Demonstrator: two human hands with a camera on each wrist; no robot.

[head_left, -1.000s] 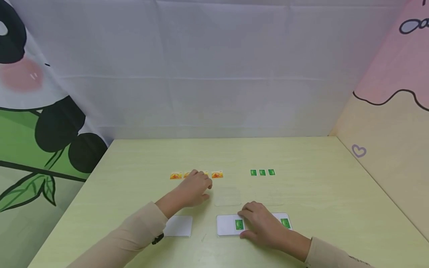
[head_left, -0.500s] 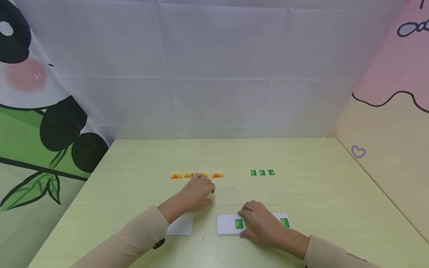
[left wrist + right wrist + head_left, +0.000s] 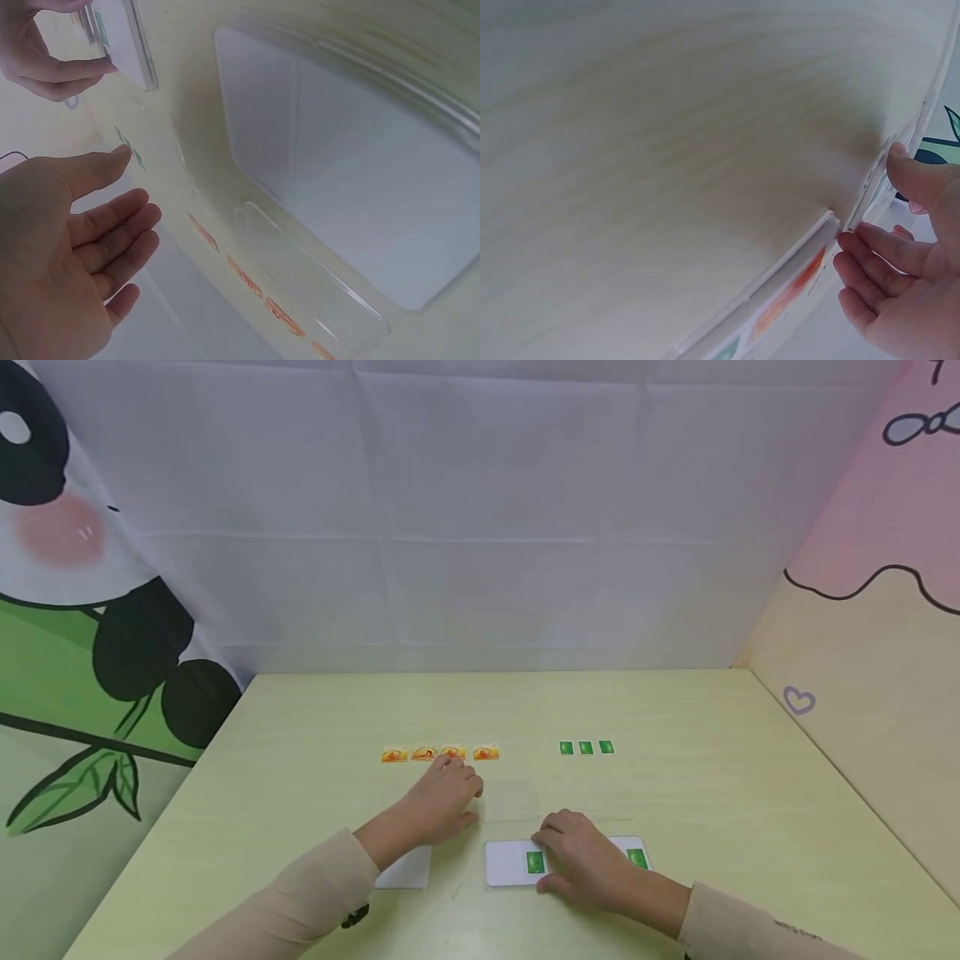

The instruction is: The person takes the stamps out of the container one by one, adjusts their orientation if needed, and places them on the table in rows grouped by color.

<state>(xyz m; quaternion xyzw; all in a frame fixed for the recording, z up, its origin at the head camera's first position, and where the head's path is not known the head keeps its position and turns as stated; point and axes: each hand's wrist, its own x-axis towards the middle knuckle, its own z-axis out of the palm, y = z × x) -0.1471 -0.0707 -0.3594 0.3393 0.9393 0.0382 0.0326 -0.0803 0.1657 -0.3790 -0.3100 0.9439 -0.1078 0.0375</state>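
My left hand (image 3: 442, 799) hovers over the table just short of a row of several small orange picture pieces (image 3: 485, 752); its fingers are relaxed and hold nothing. Below it lies a white card in a clear case (image 3: 352, 165), partly covered by my forearm in the head view. My right hand (image 3: 588, 870) grips a flat white case (image 3: 504, 864) between thumb and fingers across its near and far edges. A green picture piece (image 3: 536, 862) lies on that case. Another green piece (image 3: 637, 858) shows past the hand, and in the right wrist view an orange picture (image 3: 789, 292) sits beside it.
Three small green pieces (image 3: 587, 748) lie in a row at the back right. A clear plastic tray (image 3: 307, 277) lies behind the left case, and another faint clear tray (image 3: 510, 800) is behind the right one. A white cloth wall (image 3: 495, 527) borders the table's back.
My left hand has drawn back slightly toward me and to the right, uncovering the middle orange pieces. The right hand stays in place on the white case.
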